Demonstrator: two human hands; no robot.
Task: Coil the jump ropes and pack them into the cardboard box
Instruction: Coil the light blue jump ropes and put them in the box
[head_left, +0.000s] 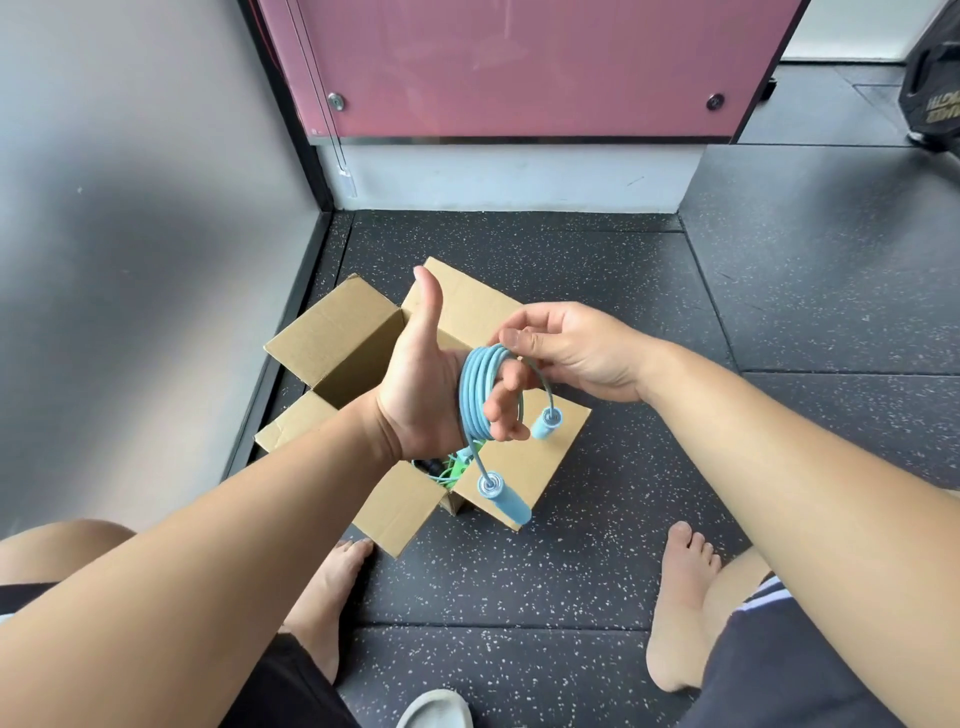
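Light-blue plastic jump rope (475, 395) sat coiled around the curled fingers of my left hand (421, 384), thumb up. My right hand (571, 348) pinched the strand at the coil's top. Its two blue handles (501, 496) dangled below my hands. Beneath them stood the open brown cardboard box (332, 338), a green rope (457, 470) inside.

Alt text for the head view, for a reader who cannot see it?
A light blue jump rope is coiled around the left hand, while the right hand pinches its strand above an open cardboard box holding a green rope.
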